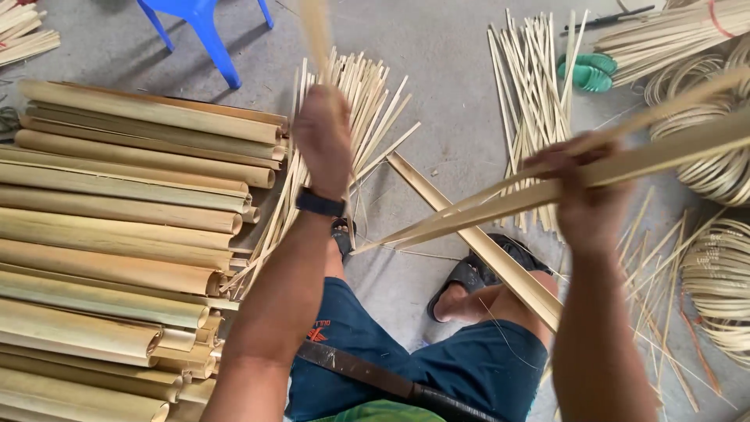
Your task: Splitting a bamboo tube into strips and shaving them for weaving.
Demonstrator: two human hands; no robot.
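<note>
A bamboo strip (500,205) is clamped in the right hand (582,187) — running from two to eight o'clock — while a blurred sliver (316,31) is gripped by the left hand (323,141), pointing to twelve.

even soft daylight, faint shadows; raised strip at top motion-blurred.

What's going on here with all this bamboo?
A seated person is handling bamboo. The right hand grips a bundle of long bamboo strips, while the raised left hand holds one thin strip. Split bamboo halves lie stacked at the left; loose strips and coiled strips cover the floor.
</note>
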